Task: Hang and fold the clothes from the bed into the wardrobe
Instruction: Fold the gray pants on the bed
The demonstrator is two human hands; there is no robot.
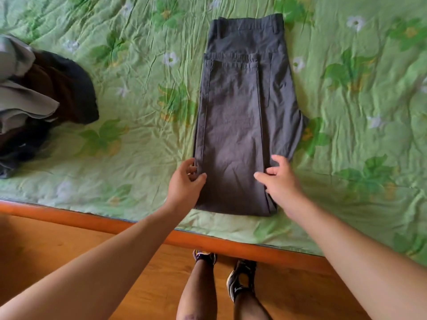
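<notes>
Your dark grey folded trousers lie flat on the green flower-printed bedspread in the middle of the frame. Their long axis runs straight away from you: the waistband is at the top centre and the leg end is at the lower centre, just inside the orange wooden bed rail.

Both hands are at that near end, one on each long edge. Your left hand pinches the left edge, thumb on top and fingers curled against the seam. Your right hand rests on the right edge with the thumb laid across the cloth and the fingers loosely bent. No cloth shows gathered in it.

The waistband is the far end for both hands alike, so the next fold probably carries the near end up the frame towards it. Both edges should rise together.

The heap of grey, brown and black clothes waits at the left edge, well apart.
</notes>
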